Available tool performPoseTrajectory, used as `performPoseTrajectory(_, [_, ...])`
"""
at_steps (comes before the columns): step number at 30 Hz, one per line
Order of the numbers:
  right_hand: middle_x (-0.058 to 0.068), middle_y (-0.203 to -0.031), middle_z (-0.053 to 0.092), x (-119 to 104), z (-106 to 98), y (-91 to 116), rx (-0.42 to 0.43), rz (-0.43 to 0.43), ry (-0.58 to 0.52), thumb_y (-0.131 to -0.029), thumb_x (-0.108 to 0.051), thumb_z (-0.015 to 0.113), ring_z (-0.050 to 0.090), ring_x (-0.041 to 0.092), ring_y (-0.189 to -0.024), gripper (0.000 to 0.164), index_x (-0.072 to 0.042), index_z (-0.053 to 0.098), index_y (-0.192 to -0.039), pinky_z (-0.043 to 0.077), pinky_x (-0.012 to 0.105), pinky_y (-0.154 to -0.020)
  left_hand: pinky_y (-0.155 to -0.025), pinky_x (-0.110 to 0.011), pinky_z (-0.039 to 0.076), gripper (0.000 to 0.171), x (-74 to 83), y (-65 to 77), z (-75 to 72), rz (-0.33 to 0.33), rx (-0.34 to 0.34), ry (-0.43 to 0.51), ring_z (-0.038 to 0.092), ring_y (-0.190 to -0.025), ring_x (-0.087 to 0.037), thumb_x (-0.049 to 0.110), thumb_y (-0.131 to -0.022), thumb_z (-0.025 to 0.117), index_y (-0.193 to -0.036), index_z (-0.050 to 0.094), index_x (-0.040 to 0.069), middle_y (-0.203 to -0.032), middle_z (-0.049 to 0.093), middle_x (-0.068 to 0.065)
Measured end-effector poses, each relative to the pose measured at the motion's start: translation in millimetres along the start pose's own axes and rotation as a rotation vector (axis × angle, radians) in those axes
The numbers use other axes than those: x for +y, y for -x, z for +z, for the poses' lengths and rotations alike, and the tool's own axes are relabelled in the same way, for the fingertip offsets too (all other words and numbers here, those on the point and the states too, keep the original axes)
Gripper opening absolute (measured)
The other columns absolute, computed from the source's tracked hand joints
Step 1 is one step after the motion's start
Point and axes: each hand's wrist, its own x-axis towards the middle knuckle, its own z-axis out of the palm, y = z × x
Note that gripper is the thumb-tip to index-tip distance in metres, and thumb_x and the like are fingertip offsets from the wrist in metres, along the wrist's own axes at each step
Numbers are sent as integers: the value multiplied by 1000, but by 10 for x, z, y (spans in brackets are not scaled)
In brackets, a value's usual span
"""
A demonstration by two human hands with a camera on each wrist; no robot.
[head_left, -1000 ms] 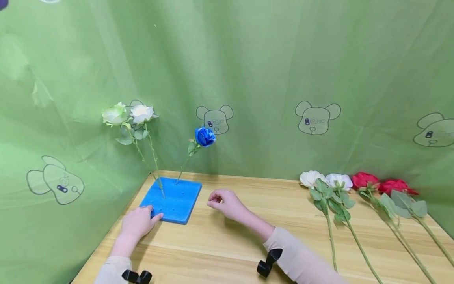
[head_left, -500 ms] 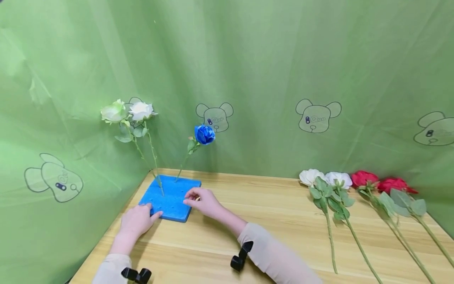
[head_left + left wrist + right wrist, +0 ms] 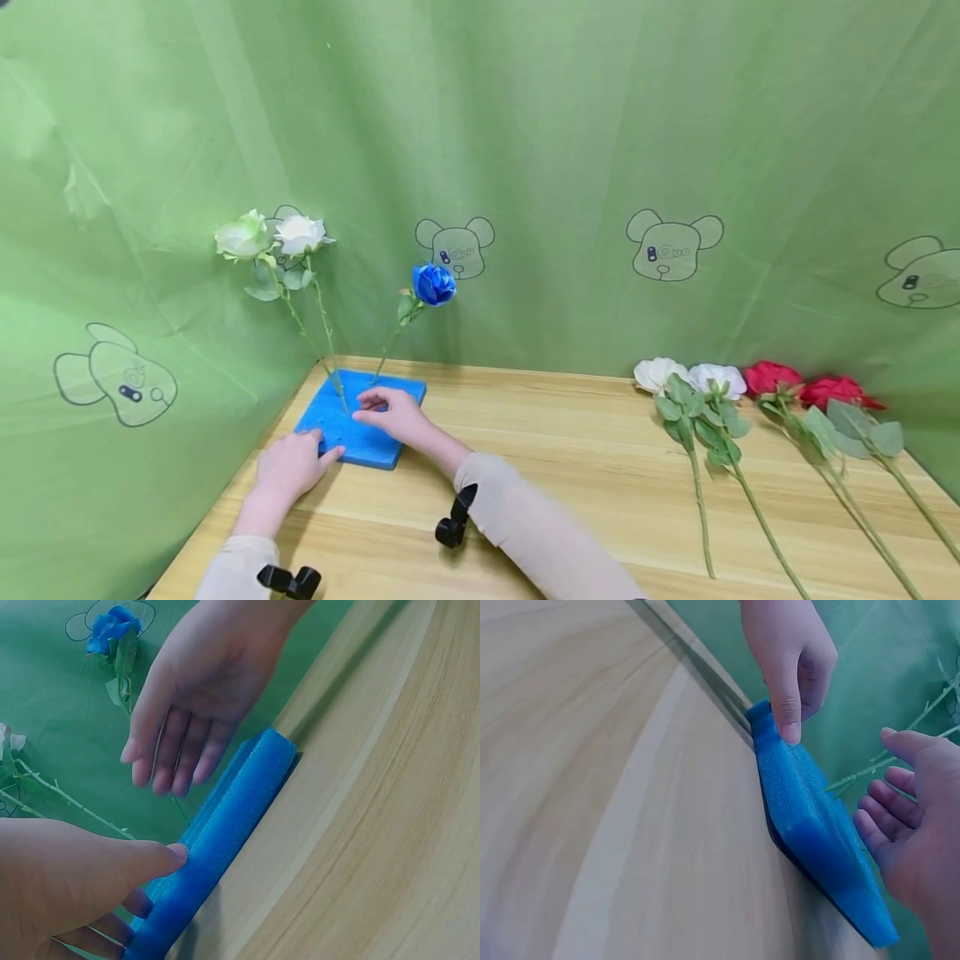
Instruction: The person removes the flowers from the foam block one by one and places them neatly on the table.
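A blue foam board lies on the table, with several small holes or bumps in its top. Standing in it are a greenish-white rose, a white rose and, at the back, a blue rose. My left hand presses the board's near left corner, thumb and fingertips on its top. Above the board hovers my right hand, its fingers gently bent and nothing between them in the right wrist view. Its fingertips are close beside the front stem; whether they touch it I cannot tell.
On the right of the wooden table lie two white roses and two red roses, stems toward me. A green curtain with bear-head prints hangs behind and to the left. Black wrist cameras sit on both sleeves.
My right hand has moved left from the bare table to above the foam board, near the front stem. My left hand stays on the corner. The roses have not moved.
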Motion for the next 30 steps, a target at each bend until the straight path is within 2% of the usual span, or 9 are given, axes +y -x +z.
performPoseTrajectory(4, [8,-119,70,28,93,-109,-8,105,-120,-91,-30,69,65,18,-110,48,-4,60,-130,55,29,-94,-68,-54,57,56,-2,-3,7,-2,1,-3,67,-91,-47,48,-91,62,-115,65,-4,-117,66,-29])
performPoseTrajectory(8, [6,-130,65,47,152,-179,-28,201,-211,-91,-34,68,59,22,-124,56,-8,54,-138,50,39,-105,-71,-55,57,57,4,-4,9,-2,-3,-6,66,-94,-47,47,-92,61,-117,65,-4,-119,66,-28])
performPoseTrajectory(12, [7,-139,59,40,186,-222,-66,223,-251,-95,-35,63,52,25,-133,57,-9,49,-143,43,44,-112,-71,-55,57,56,7,1,5,2,1,-11,66,-93,-47,46,-92,62,-117,65,-4,-117,66,-29])
performPoseTrajectory(16, [7,-144,54,20,212,-246,-96,233,-259,-99,-32,57,50,27,-135,52,-9,48,-144,40,44,-114,-70,-55,57,56,10,5,-1,1,11,-12,67,-92,-47,46,-92,62,-116,65,-4,-116,67,-28])
performPoseTrajectory(24, [6,-149,49,-57,275,-271,-109,267,-186,-101,-26,53,40,27,-142,45,-11,49,-143,34,43,-118,-72,-56,57,58,-8,-13,29,2,4,-14,66,-94,-48,47,-92,61,-119,64,-4,-115,67,-29])
performPoseTrajectory(30, [5,-149,50,-88,325,-289,-90,302,-176,-100,-25,55,42,27,-141,46,-11,49,-143,36,43,-117,-70,-55,57,57,-9,-11,35,7,20,-19,67,-93,-47,47,-92,62,-118,65,-4,-114,68,-28])
